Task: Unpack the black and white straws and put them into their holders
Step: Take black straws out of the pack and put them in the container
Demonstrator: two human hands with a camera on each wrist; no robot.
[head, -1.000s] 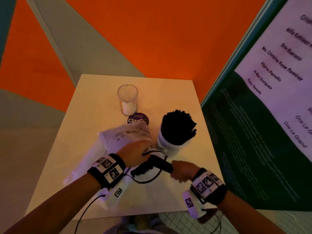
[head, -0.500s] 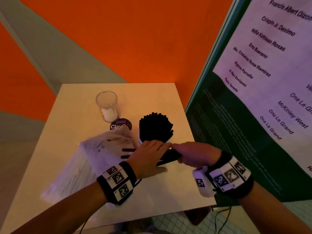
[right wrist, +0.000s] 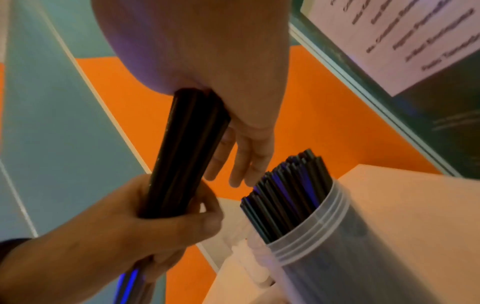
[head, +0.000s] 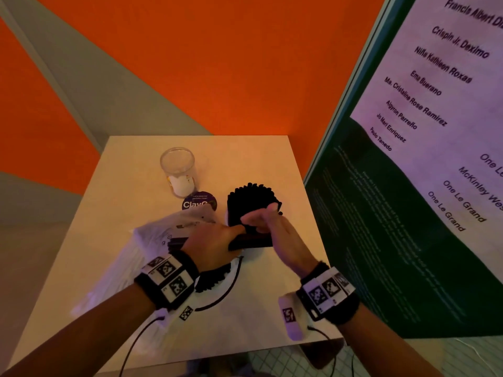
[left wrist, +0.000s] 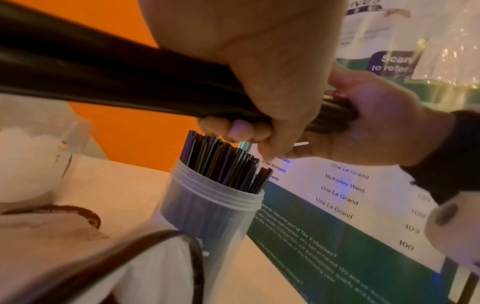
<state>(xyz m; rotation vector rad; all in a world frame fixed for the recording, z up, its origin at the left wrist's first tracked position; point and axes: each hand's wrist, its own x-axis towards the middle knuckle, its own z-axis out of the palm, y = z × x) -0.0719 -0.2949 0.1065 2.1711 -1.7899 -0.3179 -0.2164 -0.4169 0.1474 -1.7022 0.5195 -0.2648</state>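
A bundle of black straws (head: pixel 251 242) hangs level just in front of the translucent holder (left wrist: pixel 207 211), which is packed with upright black straws (head: pixel 250 200). My left hand (head: pixel 215 240) wraps round the bundle's (left wrist: pixel 103 78) middle, fingers curled under it. My right hand (head: pixel 268 221) grips the bundle's (right wrist: pixel 185 156) other end, close to the holder's (right wrist: pixel 324 236) rim. A plastic pack of white straws (head: pixel 160 235) lies on the table to the left. The clear glass holder (head: pixel 178 170) stands behind it with something white at its bottom.
A round purple sticker (head: pixel 199 204) lies between the two holders. A black cord loop (head: pixel 226 289) sits on white wrapping under my left wrist. A green and white poster board (head: pixel 408 213) stands along the table's (head: pixel 253 153) right edge; an orange wall is behind.
The black bundle has come up off the table and moved toward the black-straw holder. My left hand has shifted from the wrapping onto the bundle; the right hand has kept its hold.
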